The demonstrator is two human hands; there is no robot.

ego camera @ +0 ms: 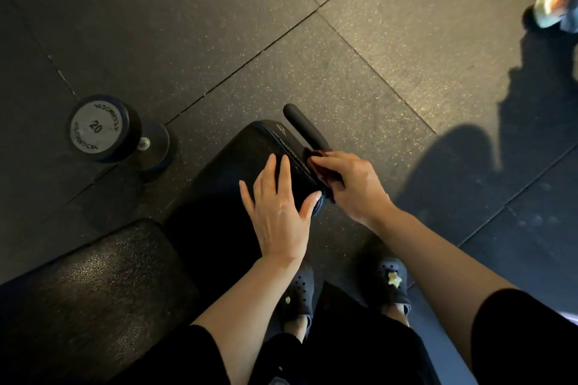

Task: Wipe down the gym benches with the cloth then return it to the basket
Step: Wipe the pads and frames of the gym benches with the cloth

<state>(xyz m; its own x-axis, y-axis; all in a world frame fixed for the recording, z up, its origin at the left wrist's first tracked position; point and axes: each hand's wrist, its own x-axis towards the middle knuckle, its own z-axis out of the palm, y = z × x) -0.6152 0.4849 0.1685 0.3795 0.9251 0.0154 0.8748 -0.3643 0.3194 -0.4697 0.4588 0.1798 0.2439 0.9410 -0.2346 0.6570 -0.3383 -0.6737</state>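
A black padded gym bench runs from the lower left to the centre; its seat pad (231, 166) ends at mid-frame and its back pad (93, 284) lies lower left. My left hand (276, 206) rests flat on the seat pad with straight, spread fingers. My right hand (350, 181) grips a dark reddish cloth (323, 166) bunched against the pad's right edge. A black padded handle bar (305, 126) sticks out beyond the cloth. No basket is in view.
A 20-marked dumbbell (106, 130) stands on the dark rubber floor (375, 40) left of the bench. Another person's shoe (558, 8) is at the upper right edge. My own two black clogs (392, 283) stand below the bench end.
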